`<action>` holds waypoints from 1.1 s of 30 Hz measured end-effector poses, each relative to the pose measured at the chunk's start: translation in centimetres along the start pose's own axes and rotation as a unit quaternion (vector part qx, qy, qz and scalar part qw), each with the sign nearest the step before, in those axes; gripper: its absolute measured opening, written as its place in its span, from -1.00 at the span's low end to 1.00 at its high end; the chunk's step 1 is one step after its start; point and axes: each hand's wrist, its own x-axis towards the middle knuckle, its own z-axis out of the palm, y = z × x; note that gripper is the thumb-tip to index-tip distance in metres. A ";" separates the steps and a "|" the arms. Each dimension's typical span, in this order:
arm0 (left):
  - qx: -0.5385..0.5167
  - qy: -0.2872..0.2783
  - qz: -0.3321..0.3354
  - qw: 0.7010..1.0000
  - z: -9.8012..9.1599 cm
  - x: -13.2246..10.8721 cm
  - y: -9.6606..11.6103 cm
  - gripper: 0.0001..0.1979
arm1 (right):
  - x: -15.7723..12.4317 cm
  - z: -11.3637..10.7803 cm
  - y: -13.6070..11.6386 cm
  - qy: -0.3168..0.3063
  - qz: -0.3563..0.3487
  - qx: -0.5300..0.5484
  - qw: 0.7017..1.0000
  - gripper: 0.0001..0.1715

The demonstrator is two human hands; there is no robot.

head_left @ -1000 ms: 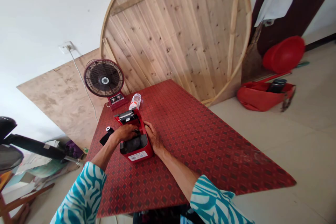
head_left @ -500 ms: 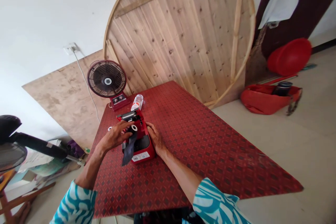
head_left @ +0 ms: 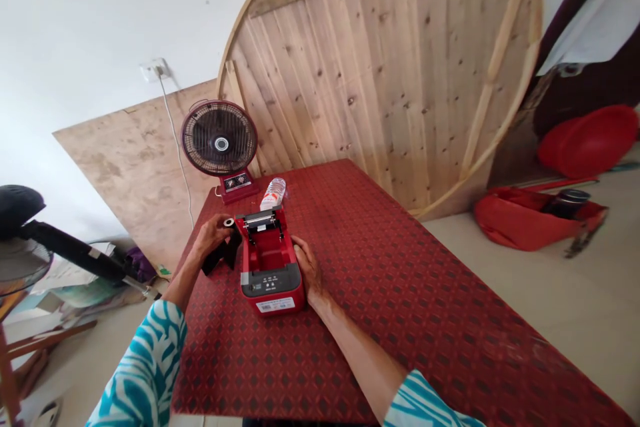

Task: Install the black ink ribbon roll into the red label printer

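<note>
Fingers of your left hand [head_left: 213, 235] are curled shut around a black ribbon roll [head_left: 226, 255], while those of your right hand [head_left: 306, 265] lie open against the right wall of the red label printer [head_left: 273, 297]. The printer's long axis runs away from you, and your left hand holds the roll just left of its far end, beside the tipped-up lid [head_left: 261, 220]. Your right hand is the one touching the printer.

Behind the printer, a large round wooden tabletop [head_left: 385, 80] leans against the wall. The red patterned table [head_left: 400, 320] carries the printer toward its near left side. Far to the printer's right, a red bag [head_left: 520, 223] and a red basin [head_left: 587, 143] lie on the floor. Beyond the printer stand a small desk fan [head_left: 219, 141] and, nearer, a water bottle [head_left: 273, 193]. The roll's white core [head_left: 229, 221] shows above your left hand.
</note>
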 end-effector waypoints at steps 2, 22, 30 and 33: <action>0.032 -0.014 -0.022 0.999 1.0 0.5 -0.7 -0.70 | 0.0 -0.1 0.1 0.004 -0.001 -0.004 1.000 -0.51; -0.166 -0.023 -0.071 0.983 -1.3 -4.4 -6.2 -0.23 | 0.0 -0.1 0.5 -0.011 -0.008 -0.010 1.000 -0.55; -0.196 0.027 -0.075 0.977 -1.3 -5.6 -4.4 -0.32 | 0.1 0.0 0.2 -0.001 -0.010 -0.015 1.000 -0.51; -0.260 -0.006 -0.083 0.962 -2.9 -7.3 -1.8 -0.29 | 0.1 0.1 0.3 0.000 -0.016 -0.013 1.000 -0.52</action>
